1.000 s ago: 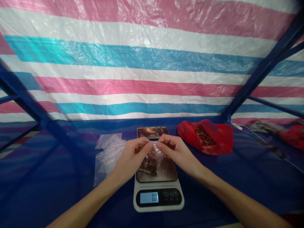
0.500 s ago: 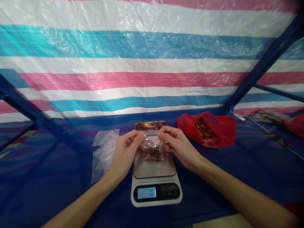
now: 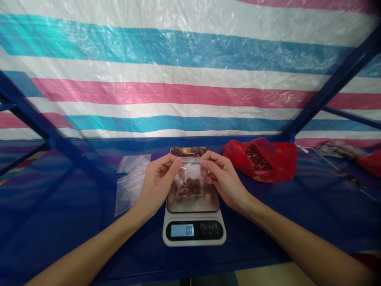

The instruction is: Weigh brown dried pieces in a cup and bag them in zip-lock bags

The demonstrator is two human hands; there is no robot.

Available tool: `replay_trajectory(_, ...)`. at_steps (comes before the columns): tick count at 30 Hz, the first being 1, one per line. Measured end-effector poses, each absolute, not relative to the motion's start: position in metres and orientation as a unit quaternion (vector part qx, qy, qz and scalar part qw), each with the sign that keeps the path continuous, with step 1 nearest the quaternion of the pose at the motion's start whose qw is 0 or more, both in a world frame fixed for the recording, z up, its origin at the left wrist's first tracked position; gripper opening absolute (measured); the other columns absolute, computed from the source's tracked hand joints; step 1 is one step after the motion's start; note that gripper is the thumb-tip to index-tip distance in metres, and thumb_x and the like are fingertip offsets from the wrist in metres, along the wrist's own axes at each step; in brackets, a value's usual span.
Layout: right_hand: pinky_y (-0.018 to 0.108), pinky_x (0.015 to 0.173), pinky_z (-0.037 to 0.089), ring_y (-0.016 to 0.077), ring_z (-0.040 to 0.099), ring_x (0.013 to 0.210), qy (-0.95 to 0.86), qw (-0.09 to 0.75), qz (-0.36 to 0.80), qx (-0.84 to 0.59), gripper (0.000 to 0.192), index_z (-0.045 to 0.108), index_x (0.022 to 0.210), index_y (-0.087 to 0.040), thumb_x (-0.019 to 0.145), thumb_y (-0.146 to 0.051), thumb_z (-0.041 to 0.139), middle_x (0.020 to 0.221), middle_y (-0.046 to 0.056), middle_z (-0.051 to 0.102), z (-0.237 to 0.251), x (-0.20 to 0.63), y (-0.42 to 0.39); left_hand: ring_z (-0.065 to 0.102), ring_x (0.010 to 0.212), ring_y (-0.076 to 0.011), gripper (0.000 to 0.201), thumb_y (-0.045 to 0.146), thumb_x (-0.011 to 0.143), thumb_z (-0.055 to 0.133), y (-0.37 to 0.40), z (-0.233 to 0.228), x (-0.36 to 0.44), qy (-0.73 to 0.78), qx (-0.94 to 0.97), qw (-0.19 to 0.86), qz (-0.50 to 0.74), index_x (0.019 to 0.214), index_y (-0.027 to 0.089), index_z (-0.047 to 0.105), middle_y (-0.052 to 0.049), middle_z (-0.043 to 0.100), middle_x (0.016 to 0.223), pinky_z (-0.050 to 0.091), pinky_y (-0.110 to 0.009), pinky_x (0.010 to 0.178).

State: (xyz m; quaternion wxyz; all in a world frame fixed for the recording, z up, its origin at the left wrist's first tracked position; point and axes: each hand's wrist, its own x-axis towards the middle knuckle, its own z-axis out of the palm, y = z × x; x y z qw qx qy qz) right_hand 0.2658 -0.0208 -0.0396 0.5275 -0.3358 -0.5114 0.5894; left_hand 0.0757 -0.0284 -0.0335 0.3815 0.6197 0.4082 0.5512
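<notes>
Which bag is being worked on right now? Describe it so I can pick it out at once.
Start at the white kitchen scale mid-table. Just above its platform, the left hand and right hand pinch a small clear bag. Unlike the empty bags, it holds brown pieces.

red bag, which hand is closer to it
Right. The right hand pinches the small clear bag over the scale, just left of the red bag. The left hand holds the clear bag's other corner, farther left.

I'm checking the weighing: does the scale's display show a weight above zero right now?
No, the scale display reads 0.0, with the small clear bag held at its top by the left hand and right hand.
</notes>
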Motion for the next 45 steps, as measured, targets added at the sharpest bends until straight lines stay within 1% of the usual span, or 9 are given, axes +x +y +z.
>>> replay_trajectory(9,0.024,0.058,0.037,0.0108,0.05,0.062,-0.609,0.464,0.571,-0.297,0.033,0.07,0.081,-0.017,0.095,-0.046,0.076,0.071,-0.002,0.059,-0.033,0.26,-0.033,0.055,0.056,-0.009,0.022,0.031,0.094,0.07,-0.035,-0.034,0.079,0.376,0.645,0.447,0.492,0.077,0.017,0.067,0.003,0.063,0.064,0.043,-0.018,0.053)
replay_trajectory(16,0.022,0.055,0.034,0.0095,0.047,0.061,-0.608,0.471,0.572,-0.284,0.034,0.065,0.078,-0.017,0.096,-0.043,0.076,0.068,-0.003,0.056,-0.031,0.262,-0.035,0.059,0.06,-0.0105,0.024,0.033,0.097,0.065,-0.039,-0.033,0.078,0.382,0.662,0.439,0.472,0.08,0.017,0.067,0.001,0.066,0.068,0.046,-0.019,0.056)
replay_trajectory(21,0.022,0.054,0.034,0.0092,0.045,0.058,-0.623,0.443,0.587,-0.266,0.037,0.06,0.08,-0.018,0.1,-0.047,0.07,0.067,-0.005,0.052,-0.035,0.266,-0.032,0.058,0.061,-0.0086,0.017,0.021,0.093,0.065,-0.038,-0.028,0.078,0.365,0.71,0.389,0.46,0.077,0.016,0.068,0.002,0.066,0.068,0.046,-0.017,0.058)
replay_trajectory(25,0.021,0.055,0.036,0.0093,0.047,0.062,-0.673,0.44,0.521,-0.288,0.037,0.062,0.08,-0.017,0.098,-0.046,0.073,0.07,-0.004,0.052,-0.027,0.272,-0.03,0.059,0.058,-0.0073,0.017,0.019,0.092,0.068,-0.035,-0.024,0.074,0.359,0.718,0.369,0.469,0.075,0.017,0.07,0.003,0.067,0.066,0.045,-0.016,0.055)
replay_trajectory(31,0.021,0.033,0.03,0.0102,0.049,0.035,-0.638,0.413,0.553,-0.342,0.039,0.063,0.08,-0.019,0.09,-0.051,0.081,0.053,-0.006,0.055,-0.017,0.279,-0.026,0.066,0.056,-0.0096,0.021,0.027,0.092,0.078,-0.033,-0.026,0.072,0.366,0.662,0.4,0.517,0.073,0.018,0.077,0.001,0.074,0.063,0.051,-0.017,0.056)
replay_trajectory(34,0.02,0.03,0.028,0.0109,0.05,0.032,-0.624,0.423,0.557,-0.347,0.042,0.062,0.076,-0.019,0.086,-0.053,0.084,0.052,-0.005,0.057,-0.018,0.28,-0.023,0.07,0.061,-0.0113,0.022,0.029,0.094,0.077,-0.033,-0.03,0.074,0.365,0.643,0.411,0.533,0.075,0.019,0.08,0.0,0.077,0.068,0.055,-0.018,0.061)
replay_trajectory(37,0.021,0.033,0.034,0.0104,0.052,0.036,-0.629,0.439,0.542,-0.343,0.042,0.063,0.079,-0.018,0.089,-0.055,0.081,0.057,-0.004,0.06,-0.019,0.278,-0.023,0.073,0.067,-0.0123,0.024,0.032,0.098,0.072,-0.034,-0.031,0.076,0.371,0.649,0.4,0.531,0.079,0.019,0.081,-0.001,0.08,0.073,0.058,-0.019,0.065)
replay_trajectory(41,0.02,0.051,0.046,0.0099,0.059,0.058,-0.665,0.464,0.499,-0.306,0.035,0.067,0.086,-0.017,0.096,-0.05,0.076,0.071,-0.001,0.063,-0.02,0.274,-0.027,0.069,0.061,-0.0099,0.012,0.027,0.095,0.074,-0.038,-0.029,0.078,0.371,0.665,0.371,0.531,0.087,0.02,0.079,0.002,0.077,0.072,0.054,-0.016,0.057)
replay_trajectory(45,0.019,0.049,0.042,0.0086,0.055,0.057,-0.668,0.472,0.491,-0.3,0.035,0.065,0.082,-0.017,0.094,-0.047,0.079,0.068,-0.002,0.06,-0.021,0.271,-0.029,0.07,0.063,-0.0106,0.015,0.026,0.097,0.072,-0.042,-0.026,0.076,0.37,0.685,0.357,0.517,0.085,0.019,0.078,0.001,0.076,0.073,0.055,-0.017,0.058)
